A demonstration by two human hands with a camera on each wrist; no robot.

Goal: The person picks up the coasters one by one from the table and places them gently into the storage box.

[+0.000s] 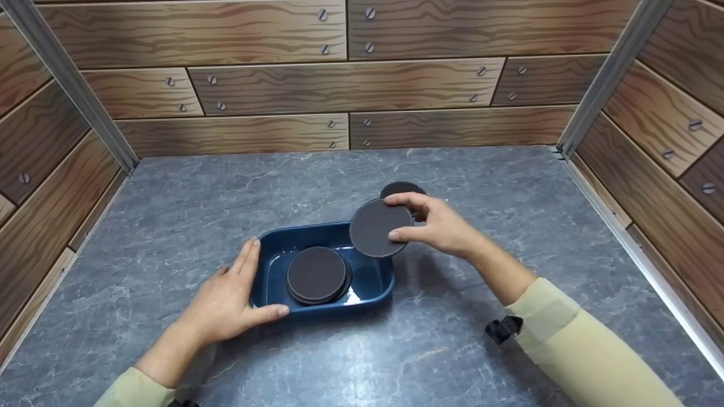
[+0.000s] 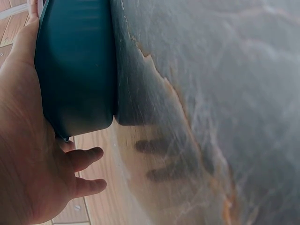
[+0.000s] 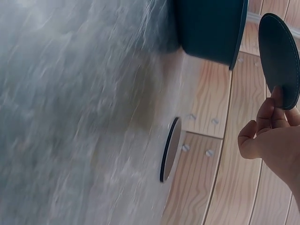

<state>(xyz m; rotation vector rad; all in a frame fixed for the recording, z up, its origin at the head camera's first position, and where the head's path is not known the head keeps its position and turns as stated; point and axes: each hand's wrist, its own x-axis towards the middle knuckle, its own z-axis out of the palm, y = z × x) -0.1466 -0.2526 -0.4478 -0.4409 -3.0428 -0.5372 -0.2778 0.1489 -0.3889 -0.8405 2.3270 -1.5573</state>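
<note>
A blue rectangular baking dish (image 1: 369, 302) stands on the table, with a small stack of round dark coasters (image 1: 317, 274) inside it. My left hand (image 1: 229, 294) rests against the dish's left end, thumb along the front rim and fingers reaching over the far left corner. In the left wrist view, two fingers (image 2: 89, 187) stick out past the dish wall. My right hand (image 1: 441, 226) pinches another coaster (image 1: 376, 229) by its edge, tilted over the dish's far right corner. The stitched rim of this held coaster (image 3: 276, 58) shows in the right wrist view.
One more coaster (image 1: 403, 188) lies flat on the table behind my right hand, partly hidden in the head view. Wood-patterned walls (image 1: 350, 85) enclose the grey marbled tabletop (image 1: 226, 189) at the back and sides.
</note>
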